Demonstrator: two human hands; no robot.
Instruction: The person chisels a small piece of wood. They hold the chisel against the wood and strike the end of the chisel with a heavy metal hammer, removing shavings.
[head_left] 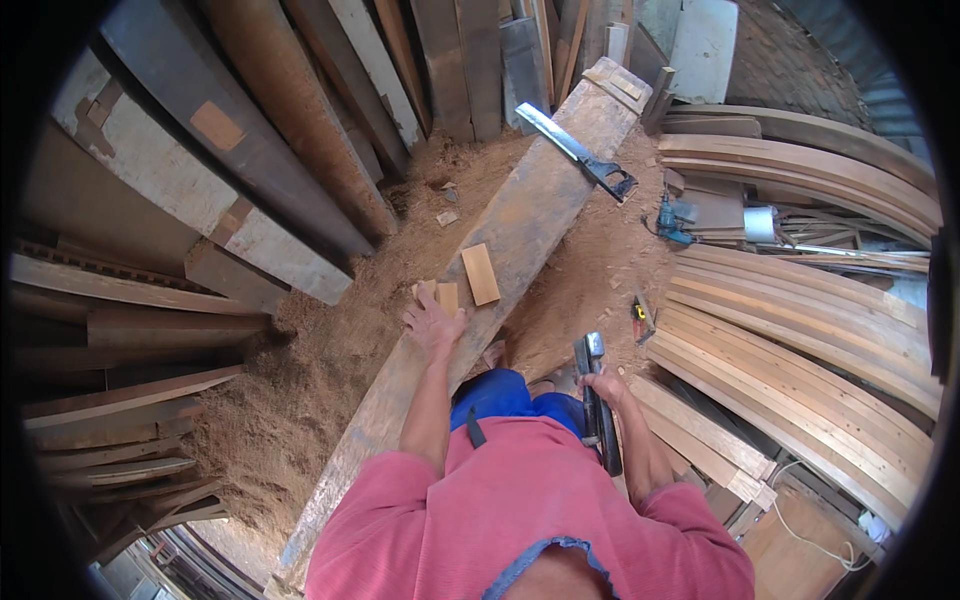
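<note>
Right by my lap, there it was: my right hand point(603, 388) closed firmly round a long dark tool point(600, 425) with a bright metal end, held upright beside my thigh, probably to keep it off the work. Out in front, my left hand point(434, 318) lay over a small block point(447, 298), fingers part-spread and bent about it, likely to steady it on the long, worn surface point(400, 400); how hard they pressed, I couldn't tell. And just beyond, a second small block point(480, 274) sat loose, within easy reach! Off to the right, a yellow-and-black tool point(640, 317) lay on the floor, then a teal power tool point(672, 218). Farther up, the handsaw point(560, 136) rested crosswise, handle over the edge, perhaps for quick grabbing. Behind it all, boards point(460, 70) leaned upright, maybe to save room. Labels, lettering? Nothing I could read anywhere.
</note>
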